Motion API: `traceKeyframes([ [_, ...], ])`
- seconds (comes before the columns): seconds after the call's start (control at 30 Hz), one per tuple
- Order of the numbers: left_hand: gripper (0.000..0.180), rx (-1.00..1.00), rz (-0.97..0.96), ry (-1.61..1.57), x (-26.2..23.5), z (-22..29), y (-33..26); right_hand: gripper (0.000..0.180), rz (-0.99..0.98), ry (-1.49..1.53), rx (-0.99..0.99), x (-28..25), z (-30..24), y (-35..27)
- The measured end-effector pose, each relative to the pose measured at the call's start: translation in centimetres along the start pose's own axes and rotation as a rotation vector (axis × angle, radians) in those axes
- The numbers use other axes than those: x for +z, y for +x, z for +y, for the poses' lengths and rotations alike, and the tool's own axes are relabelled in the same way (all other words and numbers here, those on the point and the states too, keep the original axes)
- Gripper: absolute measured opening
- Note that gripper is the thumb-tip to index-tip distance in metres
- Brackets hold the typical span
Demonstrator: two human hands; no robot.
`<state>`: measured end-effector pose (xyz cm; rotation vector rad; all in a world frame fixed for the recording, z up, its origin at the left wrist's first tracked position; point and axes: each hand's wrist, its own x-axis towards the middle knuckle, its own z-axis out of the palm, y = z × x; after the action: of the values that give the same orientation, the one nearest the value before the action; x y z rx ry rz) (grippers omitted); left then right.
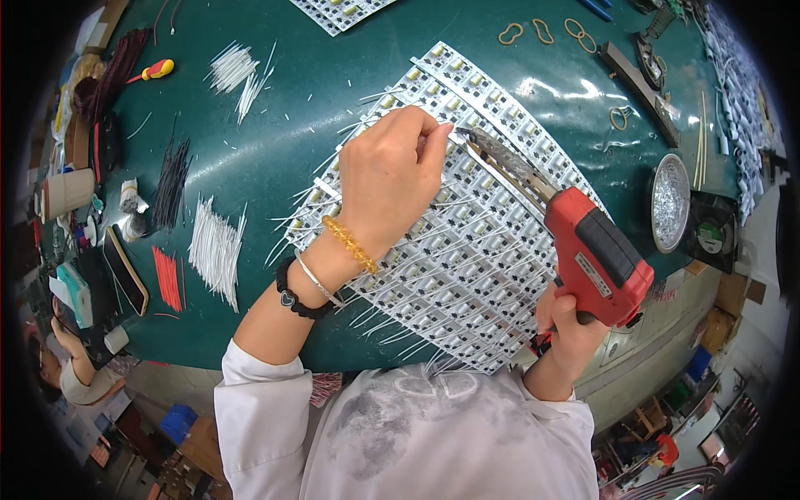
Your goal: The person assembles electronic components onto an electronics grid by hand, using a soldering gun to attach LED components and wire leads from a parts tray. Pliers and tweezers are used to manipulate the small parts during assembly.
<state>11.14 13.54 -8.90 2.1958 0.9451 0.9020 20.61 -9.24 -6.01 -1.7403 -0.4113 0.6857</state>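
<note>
A large sheet of small white circuit boards lies on the green table, with many thin white wires sticking out from its boards. My left hand is over the sheet's upper left part, thumb and finger pinched together. What sits in that pinch is hidden. In my right hand is a red and black soldering gun, gripped by its handle. Its long metal nose reaches up and left across the boards, ending close to my left fingertips.
Bundles of white wires, black wires and red wires lie on the left. A screwdriver lies farther back. At right are a metal bowl, a dark bar and rubber bands. Another person's arm shows far left.
</note>
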Motion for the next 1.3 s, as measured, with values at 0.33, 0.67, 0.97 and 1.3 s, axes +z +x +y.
traceKeyframes([
  [0.33,0.013,0.000,0.005,-0.009,0.0,0.0,0.1,0.040,0.048,0.025,-0.042,0.4,-0.5,0.0],
  [0.67,0.012,-0.021,-0.065,0.008,-0.8,0.4,0.3,0.048,0.004,0.099,-0.149,0.5,-1.2,-0.4],
  [0.97,0.010,0.002,-0.242,0.010,-1.9,1.2,1.4,0.040,-0.037,0.172,-0.143,-0.5,-1.0,-0.5],
  [1.3,0.011,-0.052,-0.281,0.053,-0.7,0.2,1.9,0.041,-0.115,0.152,-0.078,-0.5,-0.7,-0.2],
])
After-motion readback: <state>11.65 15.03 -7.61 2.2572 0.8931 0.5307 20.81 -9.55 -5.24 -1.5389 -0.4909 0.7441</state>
